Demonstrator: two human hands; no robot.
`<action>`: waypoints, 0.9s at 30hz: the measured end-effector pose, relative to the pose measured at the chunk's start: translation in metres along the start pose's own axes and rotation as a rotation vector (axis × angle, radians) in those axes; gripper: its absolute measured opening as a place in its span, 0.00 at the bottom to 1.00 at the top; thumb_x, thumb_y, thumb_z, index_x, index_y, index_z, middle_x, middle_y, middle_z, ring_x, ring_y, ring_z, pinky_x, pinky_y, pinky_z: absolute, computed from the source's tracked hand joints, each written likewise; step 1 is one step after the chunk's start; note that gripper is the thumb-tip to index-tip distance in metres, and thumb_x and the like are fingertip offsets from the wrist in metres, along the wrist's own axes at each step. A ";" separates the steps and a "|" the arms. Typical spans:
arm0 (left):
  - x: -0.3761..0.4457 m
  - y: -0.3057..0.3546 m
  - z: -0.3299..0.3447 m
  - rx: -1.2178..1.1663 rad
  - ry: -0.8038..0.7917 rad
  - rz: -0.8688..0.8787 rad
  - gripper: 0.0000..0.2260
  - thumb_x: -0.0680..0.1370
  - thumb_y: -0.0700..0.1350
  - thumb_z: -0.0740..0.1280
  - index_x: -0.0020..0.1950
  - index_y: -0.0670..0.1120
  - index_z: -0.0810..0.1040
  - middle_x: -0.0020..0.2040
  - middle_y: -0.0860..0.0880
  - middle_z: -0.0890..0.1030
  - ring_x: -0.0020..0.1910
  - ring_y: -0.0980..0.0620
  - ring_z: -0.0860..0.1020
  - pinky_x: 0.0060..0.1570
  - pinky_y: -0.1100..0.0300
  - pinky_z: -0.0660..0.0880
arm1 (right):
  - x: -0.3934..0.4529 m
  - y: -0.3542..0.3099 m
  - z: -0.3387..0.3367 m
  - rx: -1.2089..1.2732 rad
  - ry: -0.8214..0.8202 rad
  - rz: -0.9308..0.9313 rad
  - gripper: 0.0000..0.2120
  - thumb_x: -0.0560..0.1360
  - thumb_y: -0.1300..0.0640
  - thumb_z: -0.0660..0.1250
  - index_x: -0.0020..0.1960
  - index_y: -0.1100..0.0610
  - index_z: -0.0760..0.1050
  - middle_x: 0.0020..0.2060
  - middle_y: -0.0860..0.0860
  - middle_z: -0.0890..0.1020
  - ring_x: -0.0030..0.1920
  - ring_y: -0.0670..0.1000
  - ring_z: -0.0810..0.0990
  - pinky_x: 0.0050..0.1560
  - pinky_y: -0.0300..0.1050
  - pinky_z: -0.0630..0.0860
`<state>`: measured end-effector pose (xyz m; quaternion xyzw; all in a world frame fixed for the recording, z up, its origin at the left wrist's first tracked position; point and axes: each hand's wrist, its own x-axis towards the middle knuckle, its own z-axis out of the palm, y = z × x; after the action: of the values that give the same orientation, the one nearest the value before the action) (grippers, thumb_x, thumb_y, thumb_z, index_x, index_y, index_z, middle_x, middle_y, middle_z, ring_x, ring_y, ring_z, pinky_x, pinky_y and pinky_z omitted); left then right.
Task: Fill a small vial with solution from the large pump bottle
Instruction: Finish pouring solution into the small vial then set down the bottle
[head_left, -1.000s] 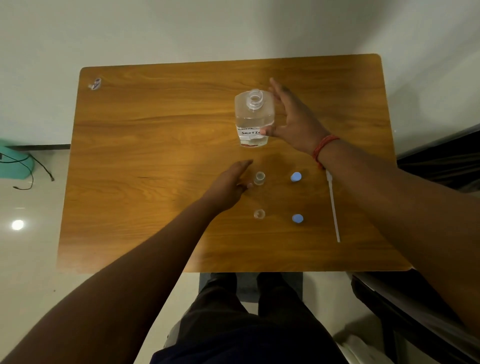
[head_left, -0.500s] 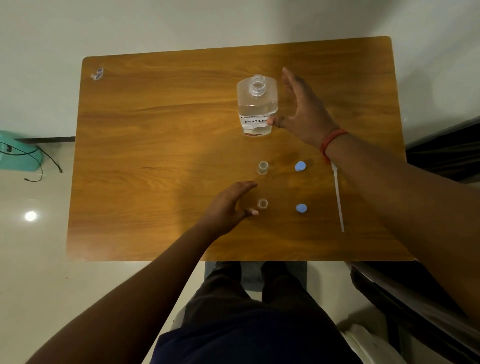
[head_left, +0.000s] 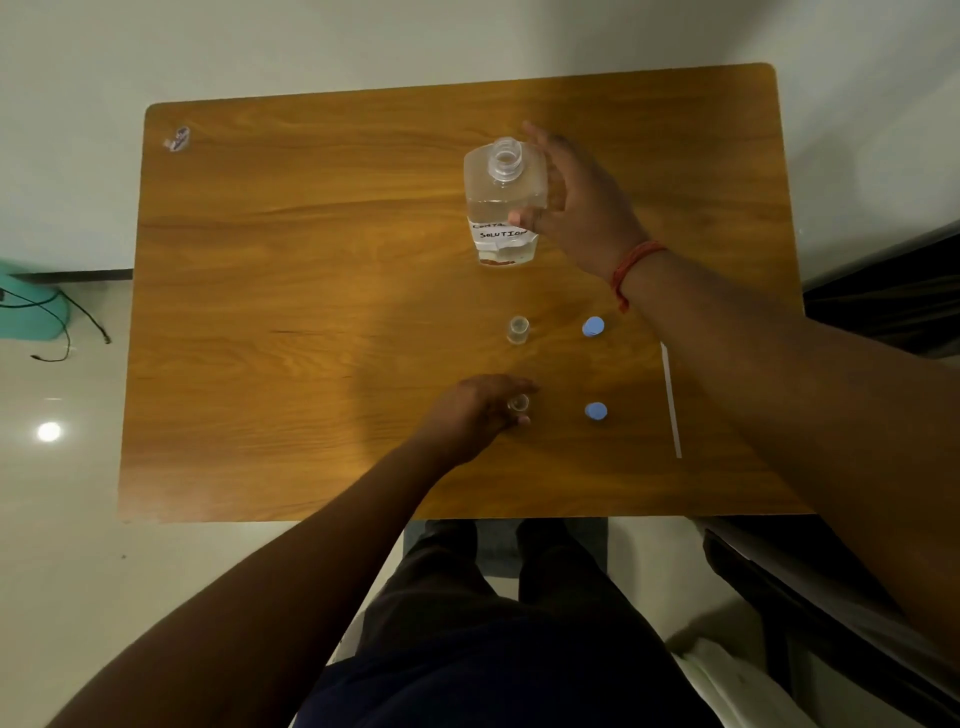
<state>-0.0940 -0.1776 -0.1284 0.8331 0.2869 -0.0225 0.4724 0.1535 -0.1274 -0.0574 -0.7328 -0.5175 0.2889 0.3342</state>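
A large clear bottle (head_left: 501, 202) with a white handwritten label stands upright at the back of the wooden table (head_left: 311, 260), its neck open with no pump on it. My right hand (head_left: 576, 208) curls around its right side, thumb on the label. Two small clear vials stand open: the far vial (head_left: 518, 329) alone in mid-table, the near vial (head_left: 518, 404) pinched between the fingers of my left hand (head_left: 470, 415). Two blue caps lie to the right, the far cap (head_left: 592, 327) and the near cap (head_left: 595, 411).
A long white tube (head_left: 670, 400), probably the pump's dip tube, lies on the table's right side, partly under my right forearm. A small crumpled wrapper (head_left: 177, 139) sits at the back left corner. A teal object with cables (head_left: 31, 312) is on the floor at left.
My left hand has moved from beside the far vial toward me and closed its fingers on the near vial. My right hand has closed in on the bottle's side.
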 end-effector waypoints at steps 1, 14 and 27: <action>0.000 0.000 0.001 -0.014 0.000 -0.008 0.19 0.77 0.39 0.74 0.67 0.47 0.80 0.64 0.48 0.82 0.55 0.67 0.73 0.51 0.83 0.66 | 0.000 0.000 0.001 -0.001 0.005 -0.004 0.38 0.71 0.54 0.75 0.76 0.53 0.61 0.71 0.52 0.69 0.68 0.51 0.71 0.65 0.52 0.74; -0.001 -0.001 0.000 -0.093 0.027 -0.022 0.16 0.78 0.42 0.73 0.66 0.47 0.81 0.63 0.48 0.83 0.61 0.53 0.79 0.59 0.62 0.75 | -0.002 -0.004 -0.002 -0.023 0.023 -0.032 0.34 0.69 0.56 0.77 0.71 0.55 0.67 0.66 0.50 0.74 0.63 0.50 0.74 0.59 0.40 0.75; 0.010 0.032 -0.071 -0.143 0.141 0.016 0.12 0.80 0.41 0.71 0.63 0.44 0.82 0.63 0.53 0.81 0.62 0.58 0.77 0.57 0.71 0.73 | -0.008 -0.052 -0.051 -0.018 0.084 -0.123 0.32 0.70 0.56 0.76 0.71 0.53 0.68 0.66 0.51 0.74 0.63 0.50 0.75 0.64 0.51 0.75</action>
<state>-0.0861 -0.1289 -0.0672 0.7991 0.3137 0.0605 0.5092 0.1613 -0.1321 0.0154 -0.7143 -0.5496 0.2321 0.3659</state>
